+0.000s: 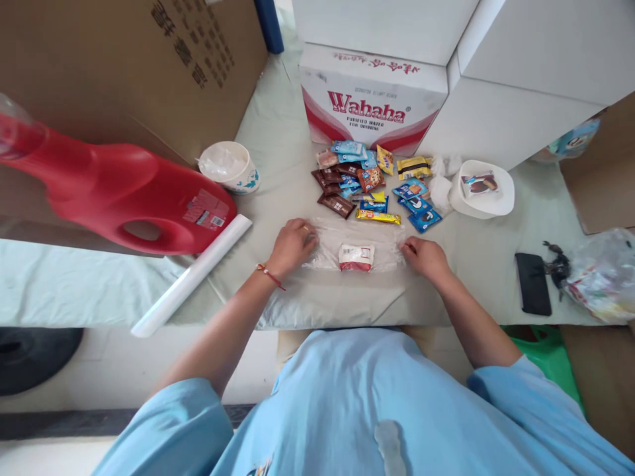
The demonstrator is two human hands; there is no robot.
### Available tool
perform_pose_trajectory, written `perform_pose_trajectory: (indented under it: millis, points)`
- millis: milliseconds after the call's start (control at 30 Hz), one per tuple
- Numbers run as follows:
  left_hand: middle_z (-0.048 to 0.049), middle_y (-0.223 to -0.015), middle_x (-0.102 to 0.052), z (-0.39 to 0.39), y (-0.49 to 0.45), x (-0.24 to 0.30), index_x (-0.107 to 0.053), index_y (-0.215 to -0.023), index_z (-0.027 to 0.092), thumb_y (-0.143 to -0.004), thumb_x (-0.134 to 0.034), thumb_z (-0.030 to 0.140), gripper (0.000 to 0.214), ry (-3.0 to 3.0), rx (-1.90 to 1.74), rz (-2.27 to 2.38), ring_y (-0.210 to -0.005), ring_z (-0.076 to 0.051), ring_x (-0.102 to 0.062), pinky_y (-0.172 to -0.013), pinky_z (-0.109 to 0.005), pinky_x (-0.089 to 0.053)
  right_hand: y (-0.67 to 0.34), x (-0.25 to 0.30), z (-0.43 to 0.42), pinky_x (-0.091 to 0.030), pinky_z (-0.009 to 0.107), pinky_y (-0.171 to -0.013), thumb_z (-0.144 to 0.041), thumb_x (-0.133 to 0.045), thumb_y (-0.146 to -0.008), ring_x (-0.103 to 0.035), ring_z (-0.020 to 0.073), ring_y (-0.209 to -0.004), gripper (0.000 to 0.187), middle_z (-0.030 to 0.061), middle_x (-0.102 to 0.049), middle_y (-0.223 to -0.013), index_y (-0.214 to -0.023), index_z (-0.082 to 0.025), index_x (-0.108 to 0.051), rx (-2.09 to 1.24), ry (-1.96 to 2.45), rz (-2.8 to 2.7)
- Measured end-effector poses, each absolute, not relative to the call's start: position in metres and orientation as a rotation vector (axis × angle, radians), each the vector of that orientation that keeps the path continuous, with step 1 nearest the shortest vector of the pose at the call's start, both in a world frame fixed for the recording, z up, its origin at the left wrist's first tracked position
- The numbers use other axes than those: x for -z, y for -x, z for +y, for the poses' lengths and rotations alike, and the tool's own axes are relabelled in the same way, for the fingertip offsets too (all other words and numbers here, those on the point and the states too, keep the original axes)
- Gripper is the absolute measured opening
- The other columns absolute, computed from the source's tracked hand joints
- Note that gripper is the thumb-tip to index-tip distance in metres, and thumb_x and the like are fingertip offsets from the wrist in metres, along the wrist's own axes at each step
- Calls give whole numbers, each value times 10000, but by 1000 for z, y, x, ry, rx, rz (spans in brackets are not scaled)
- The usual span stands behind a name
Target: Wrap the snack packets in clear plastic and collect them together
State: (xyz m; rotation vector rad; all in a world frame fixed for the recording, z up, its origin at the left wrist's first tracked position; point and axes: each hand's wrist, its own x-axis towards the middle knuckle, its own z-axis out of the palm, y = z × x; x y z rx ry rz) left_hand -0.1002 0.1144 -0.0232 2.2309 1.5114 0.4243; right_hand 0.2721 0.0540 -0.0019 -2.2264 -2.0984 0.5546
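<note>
A clear sheet of plastic film (pixel 322 244) is spread over the table between my hands. On it lies a small red and white snack packet (pixel 357 258), touched by neither hand. My left hand (pixel 292 248) is closed on the film's left edge, its fingers curled and partly hidden. At the opposite edge, my right hand (pixel 427 256) pinches the film between thumb and fingers. Just beyond the sheet is a pile of wrapped snacks: brown packets (pixel 336 205), blue packets (pixel 424 220) and a long yellow packet (pixel 378 217).
To the left, a white roll (pixel 191 281) lies near a large red jug (pixel 149 192) and a paper bowl (pixel 235 172). A Wahaha carton (pixel 372 99) stands behind the snacks. A white container (pixel 482 210), black phone (pixel 533 284) and plastic bag (pixel 602 277) are at right.
</note>
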Motion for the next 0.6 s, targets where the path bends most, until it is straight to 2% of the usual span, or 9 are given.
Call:
perform_pose_trajectory:
  millis: [100,200,267,333,400,467,533,600]
  points:
    - [-131,-1283,-646,109,109,6,-695,-1142,158,-1002,-522,327,280,-2170,-589,1737,-1255,-287,-565,-1157,-485,-454,-272,-11,66,-418,316,-688,-386,-482,-1005,-635,256,-844,318,102,-743,-907,-960,-218,-748,-388,2128,-2118]
    - [-130,-1246,-627,89,105,-25,-687,-1164,224,-1052,-451,367,297,-2081,-830,2052,-1236,-301,-562,-1135,-539,-448,-257,-19,84,-488,399,-852,-335,-488,-1013,-623,298,-970,303,121,-738,-989,-1046,-207,-761,-291,1809,-2193]
    - [-123,-1202,-651,69,89,-43,-684,-1198,207,-1074,-404,345,337,-2129,-927,2053,-1202,-281,-577,-1103,-529,-458,-238,-20,97,-487,449,-945,-297,-503,-1011,-600,317,-1052,303,136,-726,-1082,-1149,-198,-754,-308,1621,-2304]
    - [-103,-1173,-700,47,64,-50,-699,-1197,210,-1069,-370,286,361,-2270,-863,1799,-1142,-258,-606,-1045,-491,-484,-214,-16,109,-473,473,-1001,-261,-516,-1005,-569,334,-1139,342,151,-709,-1182,-1269,-184,-719,-360,1529,-2430]
    - [-93,-1268,-718,31,36,-43,-697,-1276,232,-1048,-393,264,382,-2383,-622,1472,-1154,-258,-612,-1006,-471,-489,-191,-9,120,-460,491,-1025,-249,-537,-997,-534,358,-1219,400,174,-691,-1260,-1364,-160,-668,-391,1553,-2525]
    - [-97,-1396,-688,24,13,-28,-665,-1372,236,-1029,-399,221,435,-2384,-430,1418,-1191,-279,-603,-965,-477,-483,-174,-2,129,-453,505,-1025,-259,-572,-984,-510,380,-1266,429,198,-675,-1301,-1390,-142,-649,-371,1639,-2573]
    - [-90,-1418,-686,23,-1,-10,-666,-1383,236,-1036,-387,215,446,-2385,-307,1440,-1178,-286,-608,-935,-467,-477,-163,4,139,-455,494,-1005,-260,-613,-967,-521,379,-1253,385,193,-689,-1272,-1329,-154,-688,-355,1713,-2599]
    - [-75,-1421,-690,24,-5,4,-673,-1376,241,-1055,-372,224,440,-2399,-240,1460,-1155,-279,-618,-914,-454,-475,-160,4,147,-455,467,-976,-239,-630,-956,-553,357,-1187,257,164,-726,-1161,-1171,-181,-757,-398,1754,-2616]
